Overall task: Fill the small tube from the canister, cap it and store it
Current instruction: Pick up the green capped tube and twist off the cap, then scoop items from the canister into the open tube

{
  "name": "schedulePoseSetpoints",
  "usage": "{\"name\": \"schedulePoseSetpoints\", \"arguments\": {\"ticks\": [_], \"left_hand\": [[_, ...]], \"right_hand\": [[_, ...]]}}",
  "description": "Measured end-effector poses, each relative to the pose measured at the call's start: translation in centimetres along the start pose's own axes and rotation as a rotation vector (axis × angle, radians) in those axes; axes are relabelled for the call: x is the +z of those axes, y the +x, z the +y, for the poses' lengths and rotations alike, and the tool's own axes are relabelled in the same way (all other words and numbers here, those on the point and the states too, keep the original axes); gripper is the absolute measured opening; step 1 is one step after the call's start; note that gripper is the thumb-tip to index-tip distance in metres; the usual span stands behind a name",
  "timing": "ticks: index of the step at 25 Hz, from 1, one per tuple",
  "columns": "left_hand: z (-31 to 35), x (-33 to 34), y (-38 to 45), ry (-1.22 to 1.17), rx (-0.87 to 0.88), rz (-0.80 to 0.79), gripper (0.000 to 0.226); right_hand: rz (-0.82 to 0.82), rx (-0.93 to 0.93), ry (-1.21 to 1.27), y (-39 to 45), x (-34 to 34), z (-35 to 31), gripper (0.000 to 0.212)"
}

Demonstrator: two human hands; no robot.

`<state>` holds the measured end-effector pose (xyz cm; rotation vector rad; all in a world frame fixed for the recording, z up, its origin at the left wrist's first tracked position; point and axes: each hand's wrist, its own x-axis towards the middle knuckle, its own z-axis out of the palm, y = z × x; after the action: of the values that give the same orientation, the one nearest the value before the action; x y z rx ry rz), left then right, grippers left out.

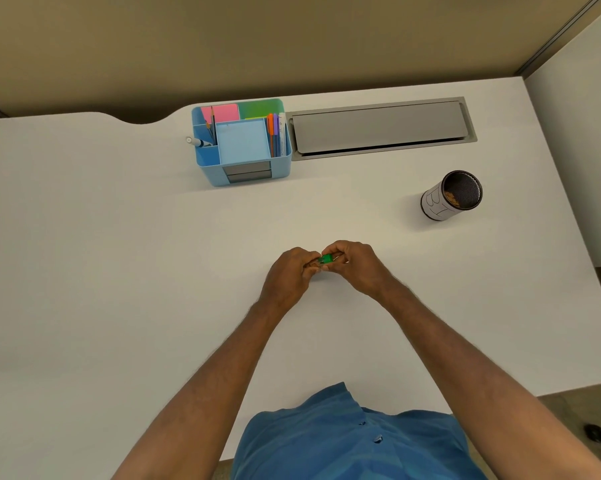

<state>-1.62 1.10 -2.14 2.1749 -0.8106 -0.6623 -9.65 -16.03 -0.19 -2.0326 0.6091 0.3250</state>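
Both hands are meeting in the middle of the frame, just above the white counter (119, 237). The left hand (287, 277) and the right hand (356, 268) are pinching one small tube (321, 261) between their fingertips, and its green cap (326, 259) is peeking out where the fingers touch. The tube is mostly hidden by the fingers, but it seems to be lying sideways, its long way running left to right from one hand to the other. The green end is sitting on the right hand's side, so that hand is probably working the cap. I cannot tell whether the cap is fully on. One canister (451, 195) is standing upright, well apart, in the upper right of the frame, so the right hand is the nearer one to it. One blue organizer (243, 168) is sitting at the upper middle, a little to the left, nearer the left hand, and it looks like the place to store the tube. One grey lid (378, 126) is lying flat in the counter just beside it.
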Motion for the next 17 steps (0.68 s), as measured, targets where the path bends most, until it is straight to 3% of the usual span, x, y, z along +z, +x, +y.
{"name": "schedulePoseSetpoints", "arguments": {"ticks": [6,9,17], "left_hand": [[-0.8,-0.6,-0.3,-0.038,-0.049,0.079,0.025],[-1.1,-0.8,-0.4,-0.072,-0.089,0.091,0.027],[-1.2,-0.8,-0.6,-0.114,-0.119,0.088,0.027]], "right_hand": [[0.137,-0.006,0.064,0.1,-1.3,0.6,0.024],[0.223,0.085,0.126,0.7,-1.1,1.2,0.027],[0.329,0.053,-0.042,1.2,1.0,2.7,0.018]]}}
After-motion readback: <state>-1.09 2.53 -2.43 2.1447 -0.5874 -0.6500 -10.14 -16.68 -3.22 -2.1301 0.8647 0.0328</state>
